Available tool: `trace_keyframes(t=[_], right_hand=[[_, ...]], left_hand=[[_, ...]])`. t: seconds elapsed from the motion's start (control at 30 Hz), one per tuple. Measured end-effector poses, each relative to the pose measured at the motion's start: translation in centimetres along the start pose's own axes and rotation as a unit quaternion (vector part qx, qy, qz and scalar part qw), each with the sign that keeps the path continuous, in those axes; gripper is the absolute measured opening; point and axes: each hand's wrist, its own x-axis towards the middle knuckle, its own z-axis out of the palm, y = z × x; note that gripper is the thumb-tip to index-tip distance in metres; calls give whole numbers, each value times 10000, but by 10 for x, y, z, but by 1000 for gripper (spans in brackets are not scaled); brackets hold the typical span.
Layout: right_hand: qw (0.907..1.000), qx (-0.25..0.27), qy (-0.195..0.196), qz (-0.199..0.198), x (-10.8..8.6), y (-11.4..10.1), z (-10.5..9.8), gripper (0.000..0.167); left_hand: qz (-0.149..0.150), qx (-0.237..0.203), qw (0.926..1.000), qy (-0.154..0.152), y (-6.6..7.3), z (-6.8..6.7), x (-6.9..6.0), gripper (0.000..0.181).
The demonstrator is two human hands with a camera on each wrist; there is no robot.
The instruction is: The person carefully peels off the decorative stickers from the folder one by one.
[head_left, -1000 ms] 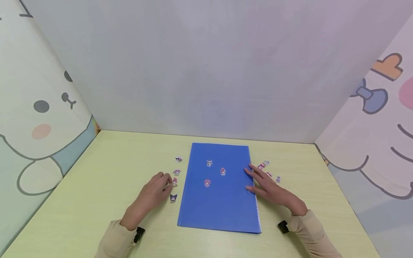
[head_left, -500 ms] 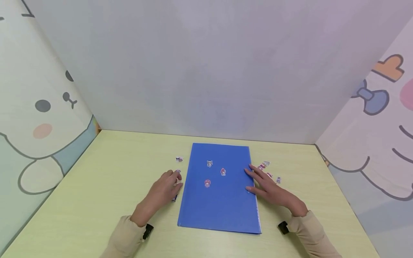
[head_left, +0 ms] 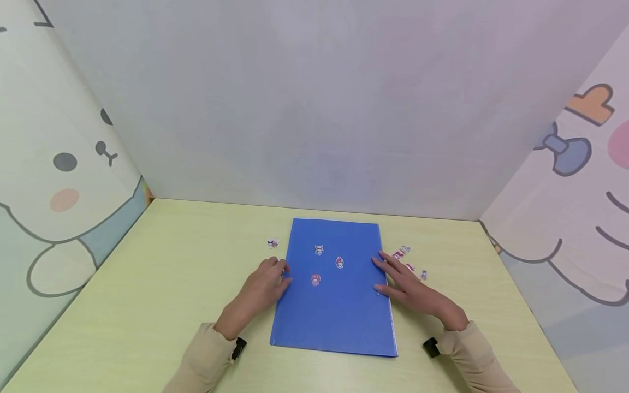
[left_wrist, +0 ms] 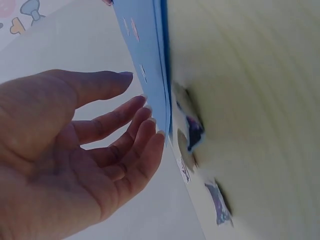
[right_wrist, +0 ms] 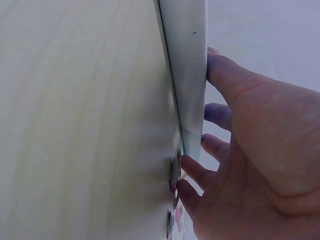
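A blue folder (head_left: 339,322) lies flat on the table, with three small cartoon stickers on its cover, one of them a pink sticker (head_left: 316,280). My left hand (head_left: 260,289) is at the folder's left edge. In the left wrist view its thumb and loosely bent fingers (left_wrist: 132,102) stand apart, and nothing shows between them. My right hand (head_left: 413,286) rests on the folder's right edge, fingers spread over the cover. Some stickers on the left, such as a dark one (left_wrist: 194,134), are hidden behind my left hand in the head view.
Several loose stickers (head_left: 410,267) lie on the table right of the folder, close to my right hand. Another sticker (head_left: 272,243) is left of the folder's upper part. A pale wall (head_left: 314,109) rises behind the table (head_left: 172,262), with cartoon-printed panels at both sides.
My left hand has moved right, from the loose stickers on the left to the folder's left edge, covering those stickers from the head view. My right hand and the folder stay put.
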Motion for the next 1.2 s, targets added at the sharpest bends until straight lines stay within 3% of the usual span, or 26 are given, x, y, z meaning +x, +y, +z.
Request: trace_keyframes(t=[0.37, 0.63, 0.93, 1.2], right_hand=[[10000, -18, 8, -39, -1, -1, 1, 67], [10000, -43, 0, -38, -1, -1, 0, 67], [9999, -60, 11, -83, -1, 0, 0, 67], [9999, -81, 30, -131, -1, 0, 0, 66]], left_hand=[[497, -96, 9986, 160, 7, 11, 6, 18], [654, -129, 9977, 113, 14, 18, 12, 21], [492, -385, 9979, -180, 22, 24, 18, 22], [530, -459, 9965, -451, 26, 26, 21, 19]])
